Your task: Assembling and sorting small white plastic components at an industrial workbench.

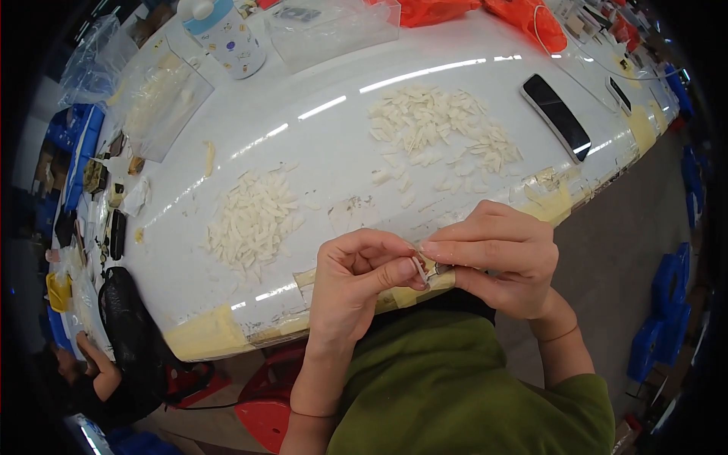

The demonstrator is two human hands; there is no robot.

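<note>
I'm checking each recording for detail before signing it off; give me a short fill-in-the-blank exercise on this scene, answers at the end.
The left hand pinches a small white piece between its fingers and its ____.
The nearer smartphone lies to the ____ of the heaps of pale slivers.
The person's T-shirt is coloured ____.
The plastic stool beside the left forearm is ____.
Missing words: thumb; right; green; red.

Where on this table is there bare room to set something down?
The widest bare patch of table lies between the left pile of pale pieces and the right pile, toward the far clear bin. A narrower strip separates the right pile from the large black phone. Crowded: the far edge, with cup and red bags, and the left side.
</note>
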